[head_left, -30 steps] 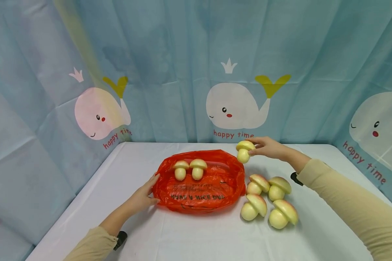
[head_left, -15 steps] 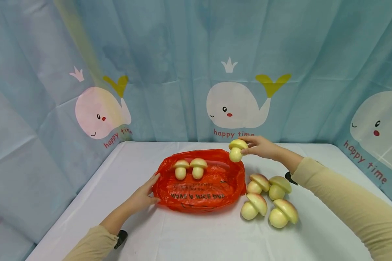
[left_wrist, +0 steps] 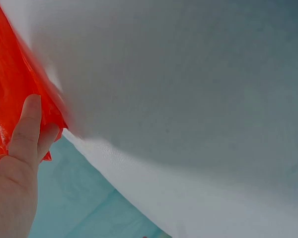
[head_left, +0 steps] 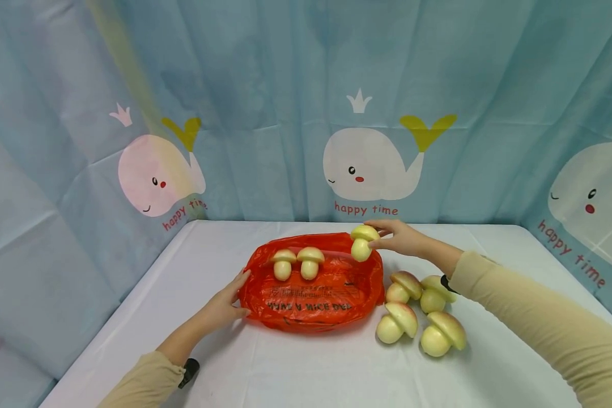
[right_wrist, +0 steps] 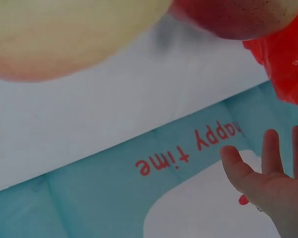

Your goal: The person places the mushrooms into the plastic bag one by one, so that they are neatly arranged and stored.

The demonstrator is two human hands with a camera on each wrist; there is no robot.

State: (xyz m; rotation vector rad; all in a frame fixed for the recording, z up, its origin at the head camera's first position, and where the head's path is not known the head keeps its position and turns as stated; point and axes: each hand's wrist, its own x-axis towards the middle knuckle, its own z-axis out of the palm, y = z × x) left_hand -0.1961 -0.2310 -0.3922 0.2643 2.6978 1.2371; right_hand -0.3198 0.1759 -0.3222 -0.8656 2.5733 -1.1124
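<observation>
My right hand (head_left: pixel 395 237) pinches a pale yellow toy mushroom (head_left: pixel 362 245), upright with its cap on top, over the right end of an open red plastic bag (head_left: pixel 311 317). In the right wrist view only a sliver of this mushroom shows at the right edge, past spread fingers (right_wrist: pixel 272 153). Inside the bag, toward its back, two similar mushrooms (head_left: pixel 310 263) stand side by side. My left hand (head_left: pixel 224 309) rests against the bag's left rim with its fingers extended. The left wrist view has these fingers (left_wrist: pixel 26 134) lying along the red plastic.
Several more toy mushrooms (head_left: pixel 396 324), some with reddish caps, lie in a cluster just right of the bag on a white tablecloth (head_left: pixel 296 374). Behind the table hangs a blue curtain (head_left: pixel 265 170) printed with whales. Two mushrooms loom close in the right wrist view.
The right hand has carried its mushroom leftward, from beside the bag's right edge to over the bag, dipping slightly at the end. The left hand keeps its place at the rim.
</observation>
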